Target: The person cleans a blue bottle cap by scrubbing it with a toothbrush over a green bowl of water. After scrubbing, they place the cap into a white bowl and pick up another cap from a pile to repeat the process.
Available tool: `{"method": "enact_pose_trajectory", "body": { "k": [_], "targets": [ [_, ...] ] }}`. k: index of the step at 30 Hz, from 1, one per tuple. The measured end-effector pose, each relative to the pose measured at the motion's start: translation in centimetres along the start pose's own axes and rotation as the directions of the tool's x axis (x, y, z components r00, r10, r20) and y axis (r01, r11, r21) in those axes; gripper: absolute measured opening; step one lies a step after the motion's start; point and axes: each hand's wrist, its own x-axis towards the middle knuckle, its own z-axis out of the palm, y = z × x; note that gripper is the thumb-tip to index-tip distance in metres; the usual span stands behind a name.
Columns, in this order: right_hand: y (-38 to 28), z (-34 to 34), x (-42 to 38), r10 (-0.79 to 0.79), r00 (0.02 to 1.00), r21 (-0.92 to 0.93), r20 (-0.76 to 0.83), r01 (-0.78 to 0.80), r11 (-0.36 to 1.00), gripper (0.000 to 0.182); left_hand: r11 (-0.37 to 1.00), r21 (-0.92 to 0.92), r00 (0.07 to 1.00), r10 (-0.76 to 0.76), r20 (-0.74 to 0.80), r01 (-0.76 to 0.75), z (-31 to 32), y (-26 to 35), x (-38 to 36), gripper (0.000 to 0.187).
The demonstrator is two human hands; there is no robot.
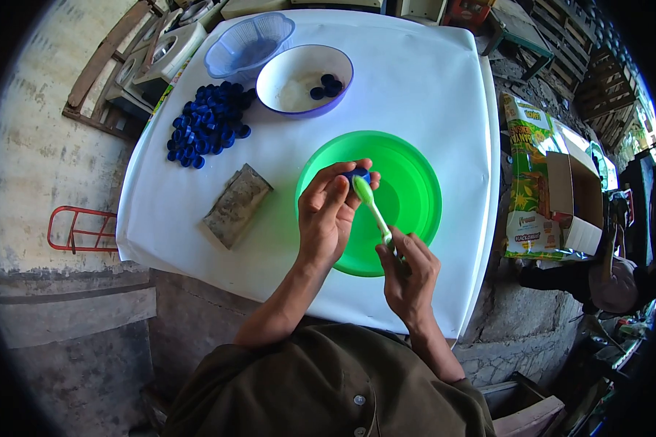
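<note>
Over a green basin (415,211), my left hand (332,211) pinches a blue bottle cap (356,175) between thumb and fingers. My right hand (410,273) is closed round the handle of a green and white toothbrush (374,209). Its bristle head touches or lies right against the cap; the bristles themselves are hidden. Left of the basin, a pile of dark blue caps (208,120) is spread on the white table cover (284,197). A white bowl with a purple rim (305,80) holds several more blue caps (326,87) and some whitish liquid or residue.
Beside the bowl stands a translucent blue plastic basket (250,45). A worn, greyish block (238,202) lies at the table's left front. Off the right edge are a cardboard box (572,193) and a printed green-yellow sack (526,167); another person (612,284) is farther right.
</note>
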Motion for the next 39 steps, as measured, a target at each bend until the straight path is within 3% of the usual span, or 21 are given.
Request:
{"method": "enact_pose_trajectory", "body": {
  "k": [7,16,21,28,37,39],
  "targets": [
    [1.0,0.6,-0.8,0.023,0.999,0.044,0.024,-0.024,0.999,0.029,0.999,-0.003,0.998,0.054,-0.025,-0.054,-0.4,0.3,0.4,0.027],
    [1.2,0.8,-0.6,0.008,1.0,0.059,0.011,-0.009,0.998,0.026,0.999,-0.028,1.0,0.019,-0.018,-0.02,-0.4,0.0,0.3,0.035],
    [0.1,-0.3,0.1,0.073,0.997,0.043,0.029,-0.074,0.996,0.028,1.0,0.014,1.0,0.0,-0.021,0.0,0.0,0.0,0.1,0.037],
    [1.2,0.3,-1.0,0.01,0.999,0.041,0.034,-0.012,0.999,0.029,0.997,-0.074,1.0,0.004,-0.021,-0.006,-0.5,0.2,0.4,0.039],
    [0.6,0.4,-0.5,0.075,0.996,0.045,0.049,-0.077,0.996,0.027,0.984,-0.168,0.996,-0.069,-0.052,0.059,-0.1,0.1,0.2,0.039],
    [0.7,0.3,-1.2,0.068,0.995,0.05,0.068,-0.072,0.996,0.027,0.982,-0.19,1.0,-0.026,-0.015,0.022,-1.0,0.3,0.7,0.037]
  ]
}}
